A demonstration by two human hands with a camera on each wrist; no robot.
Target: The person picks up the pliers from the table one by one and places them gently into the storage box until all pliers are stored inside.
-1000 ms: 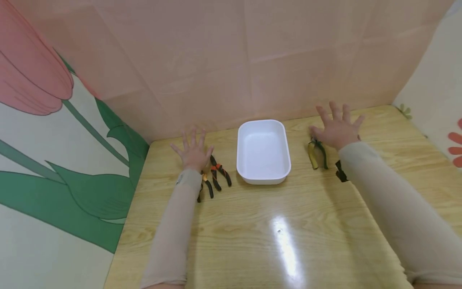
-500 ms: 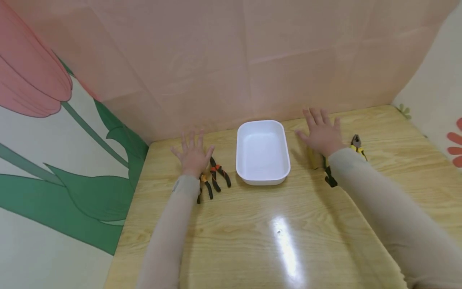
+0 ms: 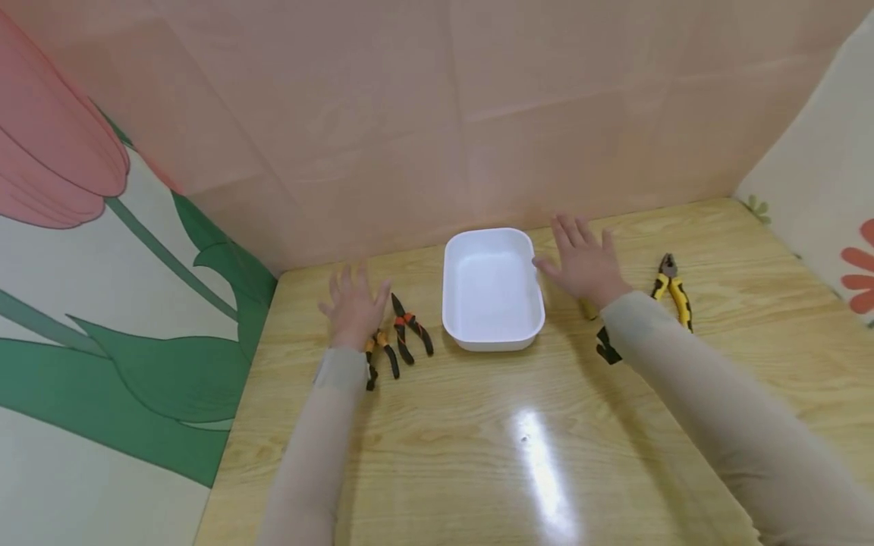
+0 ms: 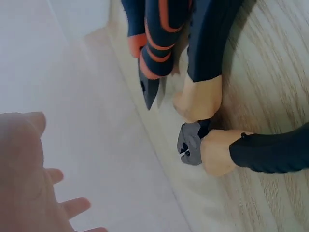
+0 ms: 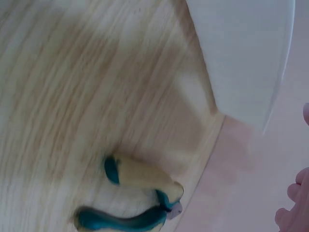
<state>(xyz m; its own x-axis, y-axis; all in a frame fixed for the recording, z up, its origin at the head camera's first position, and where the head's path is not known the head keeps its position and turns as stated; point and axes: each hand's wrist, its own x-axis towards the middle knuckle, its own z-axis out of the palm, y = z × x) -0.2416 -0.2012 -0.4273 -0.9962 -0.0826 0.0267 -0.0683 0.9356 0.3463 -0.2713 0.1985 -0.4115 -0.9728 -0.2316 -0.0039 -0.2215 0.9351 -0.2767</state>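
My left hand [image 3: 353, 309] hovers flat over the table [image 3: 532, 455], fingers straight and spread, gripping nothing; it sits just beside the two pliers on that side, which lie within easy reach of it. The orange pliers [image 3: 410, 328] lie nearest the tray [image 3: 493, 334], tips toward the back wall [image 3: 437, 114]; the tan pliers [image 3: 377, 350] lie touching or almost touching them, partly under my wrist. The left wrist view confirms both tools rest on the wood, jaws closed, handles crossing close together, untouched by any finger. My right hand [image 3: 582, 262] is likewise open, fingers extended, palm down, its thumb at or just beside the right rim of the tray; I cannot tell whether it makes contact. It holds nothing. Beneath that wrist lie the green pliers [image 5: 140, 200], mostly hidden in the head view, flat on the wood near the tray corner. The yellow pliers [image 3: 672, 290] lie well apart to the right, clear of my sleeve [image 3: 717, 425]. The tray stands between both hands, central, holding nothing that I can see.
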